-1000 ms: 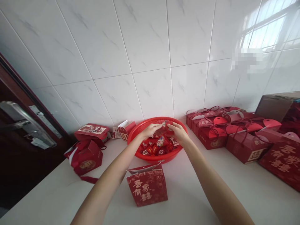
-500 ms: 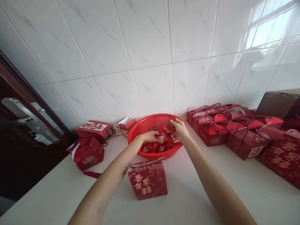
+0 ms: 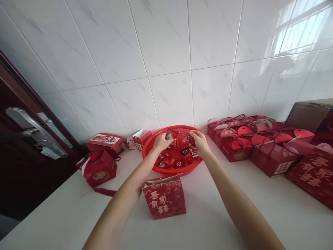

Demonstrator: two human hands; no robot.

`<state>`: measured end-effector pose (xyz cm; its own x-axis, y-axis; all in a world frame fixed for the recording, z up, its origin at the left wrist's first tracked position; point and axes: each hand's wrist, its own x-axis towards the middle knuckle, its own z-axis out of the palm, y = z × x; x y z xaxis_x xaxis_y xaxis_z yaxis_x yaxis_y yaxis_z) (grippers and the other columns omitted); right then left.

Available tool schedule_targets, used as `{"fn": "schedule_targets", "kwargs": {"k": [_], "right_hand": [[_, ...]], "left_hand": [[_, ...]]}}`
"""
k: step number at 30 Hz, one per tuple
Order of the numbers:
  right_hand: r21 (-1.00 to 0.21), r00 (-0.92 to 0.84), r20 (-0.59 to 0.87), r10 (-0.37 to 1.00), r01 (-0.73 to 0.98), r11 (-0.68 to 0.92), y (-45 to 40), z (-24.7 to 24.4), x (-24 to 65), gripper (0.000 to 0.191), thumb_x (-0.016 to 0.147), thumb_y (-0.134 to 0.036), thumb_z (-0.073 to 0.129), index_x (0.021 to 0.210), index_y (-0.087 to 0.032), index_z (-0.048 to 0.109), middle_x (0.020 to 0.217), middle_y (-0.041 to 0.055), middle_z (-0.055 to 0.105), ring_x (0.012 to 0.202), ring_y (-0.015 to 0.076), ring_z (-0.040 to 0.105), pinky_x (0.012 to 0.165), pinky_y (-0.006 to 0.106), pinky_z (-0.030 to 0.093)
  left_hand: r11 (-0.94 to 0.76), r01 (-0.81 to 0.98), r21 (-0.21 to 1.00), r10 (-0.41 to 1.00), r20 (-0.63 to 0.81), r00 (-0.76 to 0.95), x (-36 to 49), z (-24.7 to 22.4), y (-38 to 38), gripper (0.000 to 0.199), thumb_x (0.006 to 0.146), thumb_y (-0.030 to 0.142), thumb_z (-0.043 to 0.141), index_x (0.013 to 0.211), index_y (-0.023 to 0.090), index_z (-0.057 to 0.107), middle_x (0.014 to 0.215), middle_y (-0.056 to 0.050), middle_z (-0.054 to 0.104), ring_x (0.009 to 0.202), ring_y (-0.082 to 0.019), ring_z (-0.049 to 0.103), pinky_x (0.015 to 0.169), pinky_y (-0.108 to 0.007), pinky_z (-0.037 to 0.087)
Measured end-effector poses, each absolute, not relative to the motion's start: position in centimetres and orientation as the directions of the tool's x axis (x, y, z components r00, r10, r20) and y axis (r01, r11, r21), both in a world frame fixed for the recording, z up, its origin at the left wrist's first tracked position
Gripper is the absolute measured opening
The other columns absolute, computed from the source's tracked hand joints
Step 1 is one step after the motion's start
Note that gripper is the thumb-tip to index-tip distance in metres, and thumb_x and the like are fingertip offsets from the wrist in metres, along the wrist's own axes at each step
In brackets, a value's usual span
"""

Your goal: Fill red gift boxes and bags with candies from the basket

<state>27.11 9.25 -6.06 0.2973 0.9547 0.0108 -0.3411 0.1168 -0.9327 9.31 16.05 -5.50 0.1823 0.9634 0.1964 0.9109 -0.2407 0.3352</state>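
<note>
Both my hands are over a red plastic basket with red-wrapped candies in it. My left hand is at the basket's left side, its fingers closed on a candy in a red wrapper. On the right, my right hand pinches a small dark-and-red wrapped candy. Between my forearms, in front of the basket, stands a red gift box with pale characters and its top open.
Several red gift boxes with handles stand in rows at the right, beside a brown carton. More red boxes, one with a ribbon, lie at the left near a dark door. A tiled wall runs behind the white table.
My left hand has moved up and back in the basket, lifting a red-wrapped candy. My right hand has stayed near the right rim, turning slightly. More of the candies now show between the hands.
</note>
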Motion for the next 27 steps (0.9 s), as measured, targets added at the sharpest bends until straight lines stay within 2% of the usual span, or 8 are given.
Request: {"fn": "schedule_targets", "kwargs": {"k": [3, 5, 7, 9, 12, 18, 23, 27], "right_hand": [[-0.931, 0.311, 0.002, 0.950, -0.347, 0.115, 9.2, -5.9, 27.0, 0.018, 0.073, -0.034, 0.069, 0.082, -0.020, 0.061, 0.059, -0.0040, 0.060, 0.049, 0.0110, 0.053, 0.042, 0.022, 0.041], [-0.929, 0.314, -0.003, 0.949, -0.351, 0.113, 9.2, -5.8, 27.0, 0.017, 0.074, -0.033, 0.069, 0.083, -0.020, 0.062, 0.060, -0.0035, 0.061, 0.049, 0.0111, 0.054, 0.042, 0.021, 0.041], [-0.929, 0.312, -0.007, 0.950, -0.354, 0.109, 9.2, -5.8, 27.0, 0.017, 0.074, -0.032, 0.069, 0.083, -0.020, 0.062, 0.060, -0.0032, 0.062, 0.048, 0.0108, 0.053, 0.042, 0.021, 0.041], [-0.928, 0.310, -0.009, 0.951, -0.357, 0.107, 9.2, -5.8, 27.0, 0.017, 0.073, -0.032, 0.069, 0.083, -0.020, 0.062, 0.060, -0.0033, 0.062, 0.047, 0.0104, 0.052, 0.042, 0.022, 0.041], [-0.927, 0.306, -0.007, 0.952, -0.359, 0.109, 9.3, -5.9, 27.1, 0.017, 0.073, -0.031, 0.070, 0.084, -0.020, 0.063, 0.060, -0.0032, 0.062, 0.047, 0.0103, 0.051, 0.042, 0.022, 0.041], [-0.922, 0.287, 0.014, 0.958, -0.367, 0.124, 9.4, -6.0, 27.1, 0.018, 0.071, -0.031, 0.070, 0.081, -0.020, 0.061, 0.057, -0.0048, 0.059, 0.046, 0.0101, 0.049, 0.042, 0.022, 0.038], [-0.925, 0.289, 0.008, 0.957, -0.361, 0.116, 9.0, -5.7, 26.9, 0.019, 0.069, -0.031, 0.071, 0.080, -0.021, 0.060, 0.060, -0.0051, 0.059, 0.047, 0.0099, 0.050, 0.043, 0.022, 0.040], [-0.930, 0.273, -0.002, 0.962, -0.353, 0.098, 8.7, -5.4, 26.6, 0.016, 0.069, -0.029, 0.071, 0.079, -0.021, 0.060, 0.060, -0.0045, 0.059, 0.048, 0.0107, 0.051, 0.043, 0.022, 0.040]], "left_hand": [[-0.102, 0.947, 0.304, 0.940, 0.342, -0.008, 9.1, -5.3, 16.3, 0.051, 0.086, 0.032, 0.062, 0.132, 0.011, 0.056, 0.132, -0.022, 0.061, 0.121, -0.033, 0.060, 0.092, -0.037, 0.050], [-0.109, 0.955, 0.278, 0.938, 0.348, 0.006, 9.0, -5.5, 16.4, 0.047, 0.086, 0.025, 0.061, 0.131, 0.012, 0.059, 0.136, -0.021, 0.059, 0.123, -0.031, 0.060, 0.095, -0.037, 0.051], [-0.190, 0.947, 0.260, 0.953, 0.281, 0.114, 8.9, -5.9, 16.5, 0.033, 0.086, 0.019, 0.058, 0.117, 0.016, 0.069, 0.128, -0.015, 0.067, 0.116, -0.027, 0.064, 0.091, -0.033, 0.052], [-0.283, 0.924, 0.255, 0.952, 0.189, 0.240, 9.0, -6.3, 16.5, 0.024, 0.083, 0.013, 0.057, 0.097, 0.019, 0.076, 0.108, -0.008, 0.076, 0.100, -0.022, 0.070, 0.083, -0.028, 0.053], [-0.422, 0.873, 0.245, 0.905, 0.048, 0.424, 9.1, -6.9, 16.5, 0.026, 0.076, 0.006, 0.058, 0.083, 0.021, 0.078, 0.087, -0.001, 0.078, 0.082, -0.017, 0.071, 0.074, -0.022, 0.052], [-0.600, 0.786, 0.148, 0.789, -0.056, 0.612, 10.5, -7.1, 17.0, 0.022, 0.082, 0.021, 0.059, 0.093, 0.025, 0.078, 0.106, -0.001, 0.077, 0.096, -0.019, 0.070, 0.083, -0.023, 0.050], [-0.563, 0.827, -0.004, 0.814, -0.176, 0.553, 10.7, -7.7, 19.1, 0.010, 0.072, 0.024, 0.068, 0.076, 0.017, 0.075, 0.086, -0.011, 0.076, 0.081, -0.028, 0.071, 0.072, -0.032, 0.052], [-0.587, 0.809, -0.036, 0.798, -0.194, 0.571, 10.1, -8.0, 21.1, 0.018, 0.065, 0.019, 0.074, 0.083, 0.019, 0.074, 0.088, -0.009, 0.075, 0.078, -0.026, 0.070, 0.071, -0.030, 0.052]]}}
